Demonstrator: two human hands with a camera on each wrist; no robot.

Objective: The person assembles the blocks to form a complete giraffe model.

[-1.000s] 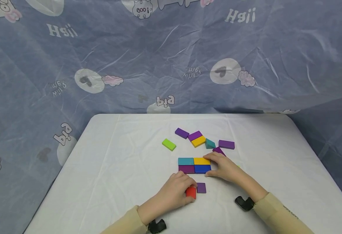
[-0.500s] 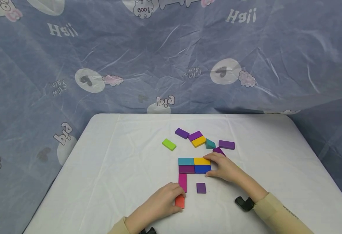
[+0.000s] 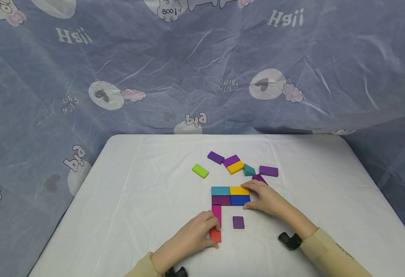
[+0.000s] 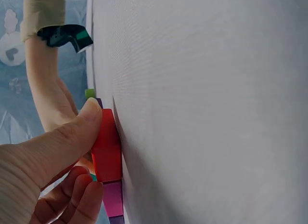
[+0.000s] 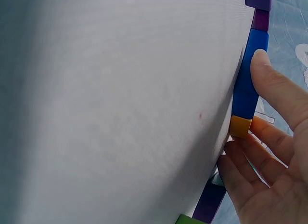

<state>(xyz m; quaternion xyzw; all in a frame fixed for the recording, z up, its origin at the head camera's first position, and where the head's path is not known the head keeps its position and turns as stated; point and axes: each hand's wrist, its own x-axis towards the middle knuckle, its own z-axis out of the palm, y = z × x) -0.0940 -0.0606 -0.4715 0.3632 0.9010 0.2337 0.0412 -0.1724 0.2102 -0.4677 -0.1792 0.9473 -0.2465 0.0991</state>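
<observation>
Left hand (image 3: 196, 232) low over white table (image 3: 147, 192), forearm slanting in from near edge; thumb and fingers pinch red block (image 3: 215, 236), set against near end of magenta block (image 3: 216, 211). Right hand (image 3: 266, 198) angled in from right: thumb on blue block (image 3: 240, 200), fingertip on yellow block (image 3: 239, 191), gripping pair between them at right end. Small purple block (image 3: 238, 222) lies between hands, touching neither.

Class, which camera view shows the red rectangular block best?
The left wrist view: the red rectangular block appears large, its long side mostly uncovered. The head view shows it smaller, partly hidden by the left hand; the right wrist view doesn't show it.
</observation>
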